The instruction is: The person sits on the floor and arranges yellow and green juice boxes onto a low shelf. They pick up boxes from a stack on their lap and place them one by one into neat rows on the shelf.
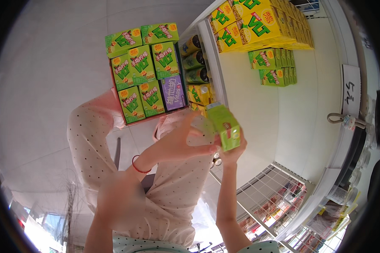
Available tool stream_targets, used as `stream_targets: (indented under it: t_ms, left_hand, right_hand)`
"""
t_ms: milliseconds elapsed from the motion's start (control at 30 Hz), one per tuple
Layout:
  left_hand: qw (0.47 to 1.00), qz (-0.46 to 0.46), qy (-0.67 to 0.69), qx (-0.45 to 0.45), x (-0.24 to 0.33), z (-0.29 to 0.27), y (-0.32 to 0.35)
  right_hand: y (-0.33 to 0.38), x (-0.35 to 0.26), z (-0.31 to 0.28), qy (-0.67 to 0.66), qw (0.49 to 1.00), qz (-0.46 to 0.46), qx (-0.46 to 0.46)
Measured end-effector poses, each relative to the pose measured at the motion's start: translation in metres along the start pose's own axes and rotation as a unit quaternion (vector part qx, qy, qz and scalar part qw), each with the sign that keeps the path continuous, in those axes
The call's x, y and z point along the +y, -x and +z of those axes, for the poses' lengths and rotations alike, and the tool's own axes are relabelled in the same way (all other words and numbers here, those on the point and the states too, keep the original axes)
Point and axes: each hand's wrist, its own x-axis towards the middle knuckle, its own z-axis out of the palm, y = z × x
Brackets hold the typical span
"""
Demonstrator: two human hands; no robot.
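My right hand (234, 152) grips a green drink carton (230, 137) from its right and lower side, in front of the shelf's edge. My left hand (183, 138), with a red cord round its wrist, is just left of that carton. Its thumb and fingers are spread, with nothing between them; its thumb tip comes close to the carton, and I cannot tell whether they touch. Beyond my hands, an open box (126, 123) on the floor holds several green drink cartons (141, 63) and a purple carton (173, 92).
On the white shelf (257, 126) to the right stand stacked yellow drink cartons (259, 25) and a smaller group of green cartons (272, 67). Cans (194, 59) line a lower level beside the box. A wire rack (270, 198) with packages is at the lower right.
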Motion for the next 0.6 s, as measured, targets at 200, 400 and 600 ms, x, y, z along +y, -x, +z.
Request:
stream_targets:
  t_ms: [200, 400, 600]
  left_hand:
    - [0.888, 0.107, -0.319, 0.314, -0.02, -0.047, -0.017]
    - [0.789, 0.091, -0.381, 0.474, -0.045, -0.089, -0.023]
    - [0.758, 0.038, -0.454, 0.467, -0.061, -0.108, -0.051]
  right_hand:
    - [-0.071, 0.07, -0.063, 0.002, 0.986, 0.049, 0.158]
    - [-0.104, 0.088, -0.064, -0.012, 0.984, 0.079, 0.162]
    - [-0.128, 0.077, -0.07, 0.133, 0.944, 0.287, 0.088]
